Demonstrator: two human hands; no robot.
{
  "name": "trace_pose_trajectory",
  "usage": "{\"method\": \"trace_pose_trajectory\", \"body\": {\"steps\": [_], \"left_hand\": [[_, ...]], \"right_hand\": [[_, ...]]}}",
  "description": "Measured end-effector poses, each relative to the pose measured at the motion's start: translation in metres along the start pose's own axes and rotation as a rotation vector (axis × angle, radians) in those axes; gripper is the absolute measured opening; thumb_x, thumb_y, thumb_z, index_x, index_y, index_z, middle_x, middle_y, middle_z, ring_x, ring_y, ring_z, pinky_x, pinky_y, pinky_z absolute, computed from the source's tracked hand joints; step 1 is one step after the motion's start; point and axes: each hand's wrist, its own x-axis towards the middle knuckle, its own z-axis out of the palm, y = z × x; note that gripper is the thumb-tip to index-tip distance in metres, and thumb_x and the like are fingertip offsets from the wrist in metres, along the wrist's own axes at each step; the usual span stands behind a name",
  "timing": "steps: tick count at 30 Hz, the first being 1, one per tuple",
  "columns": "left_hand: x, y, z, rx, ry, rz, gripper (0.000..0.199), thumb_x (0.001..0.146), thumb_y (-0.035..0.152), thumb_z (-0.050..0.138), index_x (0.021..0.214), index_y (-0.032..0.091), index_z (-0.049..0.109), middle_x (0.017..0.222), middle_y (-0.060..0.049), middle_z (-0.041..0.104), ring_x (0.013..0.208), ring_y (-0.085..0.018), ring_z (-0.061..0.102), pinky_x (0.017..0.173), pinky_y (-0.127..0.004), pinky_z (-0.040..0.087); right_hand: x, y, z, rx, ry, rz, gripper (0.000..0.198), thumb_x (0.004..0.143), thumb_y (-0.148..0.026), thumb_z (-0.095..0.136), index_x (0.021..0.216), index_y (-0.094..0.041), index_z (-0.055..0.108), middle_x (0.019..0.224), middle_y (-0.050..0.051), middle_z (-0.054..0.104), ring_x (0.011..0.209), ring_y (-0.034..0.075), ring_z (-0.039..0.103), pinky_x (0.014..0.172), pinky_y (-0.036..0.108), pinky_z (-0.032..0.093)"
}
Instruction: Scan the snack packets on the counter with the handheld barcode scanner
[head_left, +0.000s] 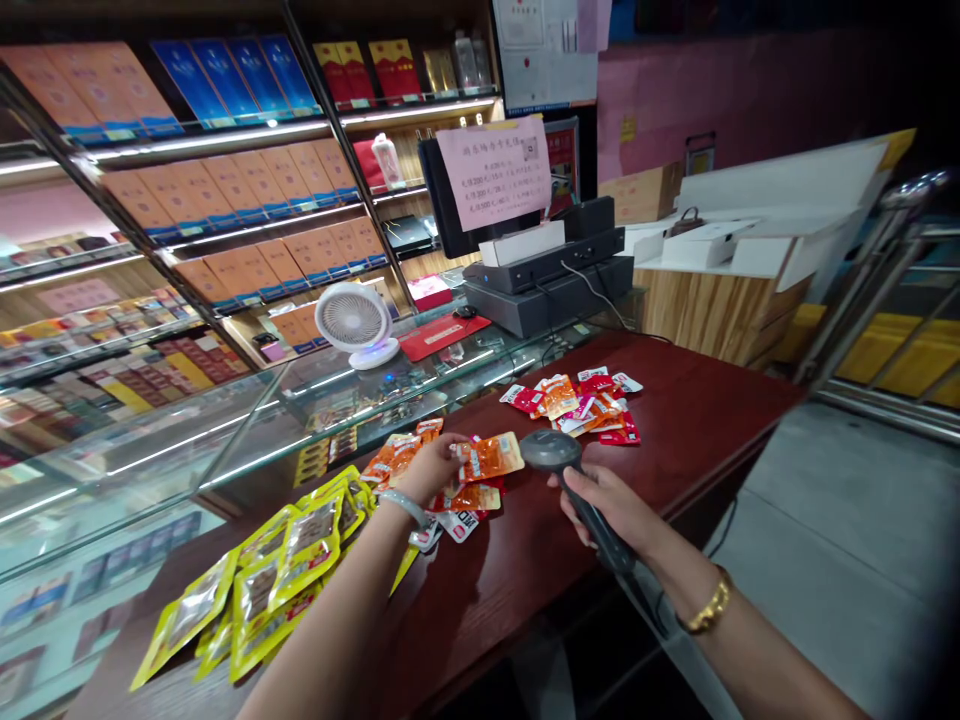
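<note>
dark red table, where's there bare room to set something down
The table is bare from the far packet pile to its right edge, and, near the front edge, between the left forearm and right hand. Crowded: the left side, with yellow bags and orange packets by the left hand.

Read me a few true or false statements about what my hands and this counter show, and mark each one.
1. The right hand holds a handheld scanner. True.
2. The left hand is empty. False: it holds an orange packet.
3. The white fan stands on the brown table. False: it stands on the glass counter.
4. Yellow packets lie on the brown table. True.
</note>
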Motion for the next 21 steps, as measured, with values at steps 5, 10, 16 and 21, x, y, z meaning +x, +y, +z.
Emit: {"method": "trace_pose_trajectory", "body": {"steps": [5,10,16,21], "left_hand": [[0.013,0.008,-0.047,0.622,-0.048,0.032,0.019,0.076,0.032,0.064,0.092,0.026,0.073,0.092,-0.007,0.072,0.087,-0.023,0.066,0.081,-0.032,0.047],[0.061,0.051,-0.023,0.688,0.027,0.176,0.029,0.079,0.038,0.062,0.105,0.027,0.07,0.106,-0.011,0.069,0.104,-0.026,0.061,0.096,-0.035,0.042],[0.141,0.083,0.057,0.582,-0.023,0.329,0.053,0.09,0.026,0.045,0.143,0.029,0.04,0.139,-0.011,0.049,0.124,-0.022,0.05,0.104,-0.032,0.037],[0.171,0.081,0.073,0.64,-0.13,0.288,0.047,0.086,0.032,0.053,0.133,0.031,0.051,0.141,-0.011,0.045,0.128,-0.028,0.044,0.105,-0.039,0.036]], "right_hand": [[0.001,-0.002,-0.009,-0.002,0.002,0.024,0.05,0.078,-0.064,0.06,0.093,-0.017,0.054,0.054,-0.007,0.055,0.033,0.007,0.049,0.032,0.017,0.034],[0.009,0.003,-0.019,0.031,0.009,0.044,0.052,0.076,-0.065,0.062,0.092,-0.017,0.053,0.054,-0.007,0.055,0.032,0.007,0.048,0.032,0.018,0.036],[0.018,0.018,-0.027,0.057,0.007,0.047,0.053,0.075,-0.068,0.062,0.091,-0.018,0.05,0.051,-0.008,0.053,0.031,0.007,0.047,0.031,0.018,0.037],[0.016,0.02,-0.028,0.089,0.006,0.04,0.051,0.077,-0.066,0.062,0.091,-0.019,0.05,0.052,-0.008,0.052,0.031,0.007,0.046,0.031,0.018,0.039]]}}
